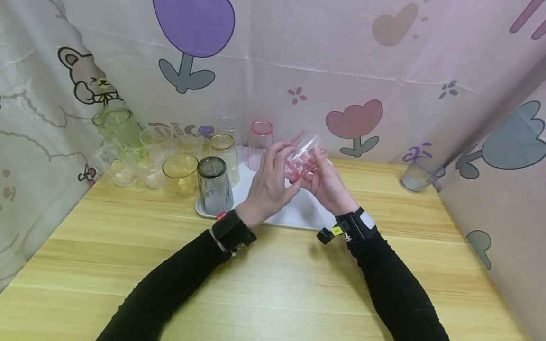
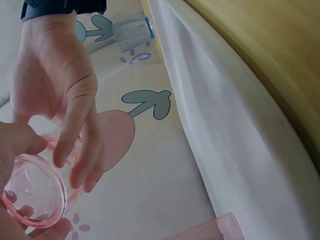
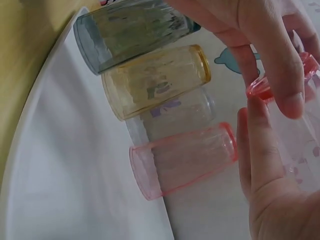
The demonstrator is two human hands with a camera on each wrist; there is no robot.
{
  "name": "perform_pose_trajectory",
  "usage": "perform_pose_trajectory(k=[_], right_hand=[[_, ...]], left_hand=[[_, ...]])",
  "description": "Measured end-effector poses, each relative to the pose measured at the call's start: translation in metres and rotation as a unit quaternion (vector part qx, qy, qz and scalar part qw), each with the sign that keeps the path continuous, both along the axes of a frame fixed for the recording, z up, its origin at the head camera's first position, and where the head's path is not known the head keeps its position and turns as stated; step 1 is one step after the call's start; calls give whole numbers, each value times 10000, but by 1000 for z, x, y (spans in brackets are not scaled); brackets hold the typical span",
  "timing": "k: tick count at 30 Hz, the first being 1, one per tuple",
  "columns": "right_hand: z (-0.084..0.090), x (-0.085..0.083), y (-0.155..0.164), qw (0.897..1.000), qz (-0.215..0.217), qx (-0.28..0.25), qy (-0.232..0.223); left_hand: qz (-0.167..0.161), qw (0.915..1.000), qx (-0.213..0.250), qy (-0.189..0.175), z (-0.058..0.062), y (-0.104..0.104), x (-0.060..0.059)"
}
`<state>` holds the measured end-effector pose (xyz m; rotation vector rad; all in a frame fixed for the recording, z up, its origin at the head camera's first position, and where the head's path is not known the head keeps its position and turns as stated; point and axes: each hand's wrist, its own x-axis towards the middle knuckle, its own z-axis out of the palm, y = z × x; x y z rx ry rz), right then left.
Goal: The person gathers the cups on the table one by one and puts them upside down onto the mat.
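Note:
A clear pink glass (image 1: 305, 146) is held tilted between both hands above the white tray (image 1: 298, 215). My left hand (image 1: 269, 183) grips it near one end, fingers and thumb around the pink rim, as the left wrist view shows on the glass (image 2: 39, 187). From the other side, my right hand (image 1: 329, 186) holds the body between thumb and fingers. To the left, a second pink glass (image 3: 182, 160), a clear glass, a yellow glass (image 1: 226, 158) and a grey glass (image 1: 216, 189) stand in a line on the tray.
Left of the tray cluster an amber cup (image 1: 181, 175), several clear cups and a tall green glass (image 1: 117, 125). A bluish glass (image 1: 421, 175) stands alone at the table's far right. A patterned curtain (image 1: 273, 71) hangs right behind the table.

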<state>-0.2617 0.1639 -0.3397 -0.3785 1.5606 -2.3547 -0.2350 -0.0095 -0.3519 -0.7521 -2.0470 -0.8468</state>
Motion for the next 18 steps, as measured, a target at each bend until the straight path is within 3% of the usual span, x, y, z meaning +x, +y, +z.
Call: perform_pose_trajectory(k=[10, 18], right_hand=[[-3, -11, 12, 9960, 70, 795, 413], [3, -19, 31, 9788, -537, 1785, 852]], left_hand=[[-19, 10000, 36, 10, 5, -8, -4], [82, 9995, 201, 220, 14, -17, -12]])
